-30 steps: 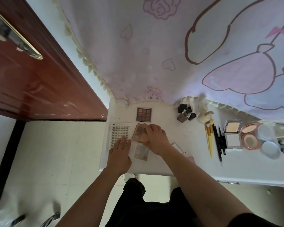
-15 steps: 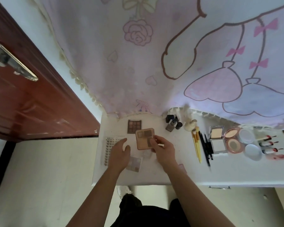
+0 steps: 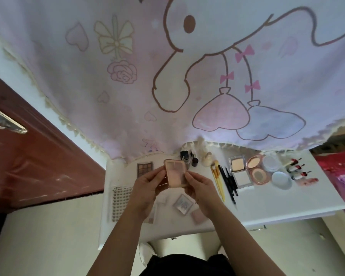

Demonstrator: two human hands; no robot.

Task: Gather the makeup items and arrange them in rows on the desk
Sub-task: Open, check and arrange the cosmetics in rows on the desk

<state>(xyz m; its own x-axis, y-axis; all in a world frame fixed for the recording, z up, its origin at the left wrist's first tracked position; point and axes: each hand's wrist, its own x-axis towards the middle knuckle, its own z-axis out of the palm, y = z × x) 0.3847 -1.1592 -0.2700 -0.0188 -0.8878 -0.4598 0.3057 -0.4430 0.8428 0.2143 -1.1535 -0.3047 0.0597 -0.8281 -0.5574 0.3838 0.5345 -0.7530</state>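
A: Pink compact (image 3: 175, 173) held up above the desk (image 3: 267, 204), pinched from both sides, tilted toward the camera. Pale pink face, darker band near the top edge.

B: Grip?

A: Left hand (image 3: 147, 188) clamped on the left edge with thumb and fingertips; right hand (image 3: 202, 190) clamped on the right edge the same way. Both closed on it, neither loose.

B: Underneath?

A: On the white desk below the wrists: small clear square case (image 3: 182, 204), flat, between the forearms. Pink square (image 3: 199, 216) just beside it, nearer the front edge. Partly hidden palette (image 3: 150, 217) under the left forearm; contents unreadable.

B: Left side?

A: Lash tray (image 3: 120, 202) with rows of small clusters, lying near the desk's left edge. Dark eyeshadow palette (image 3: 145, 169) further back, close to the curtain hem.

B: Right side?

A: Small bottles (image 3: 188, 157) at the back, cream puff-like piece (image 3: 206, 159) beside them. Yellow brushes (image 3: 217, 180) and black pencils (image 3: 229, 180) lying side by side. Then open powder compact (image 3: 239, 171), round pink compact (image 3: 257, 170), two round white lids (image 3: 281, 179), three lipsticks (image 3: 296, 168) in a row.

B: Surroundings?

A: Cartoon-print curtain (image 3: 167, 76) hanging behind the desk; brown door (image 3: 28, 156) at left.
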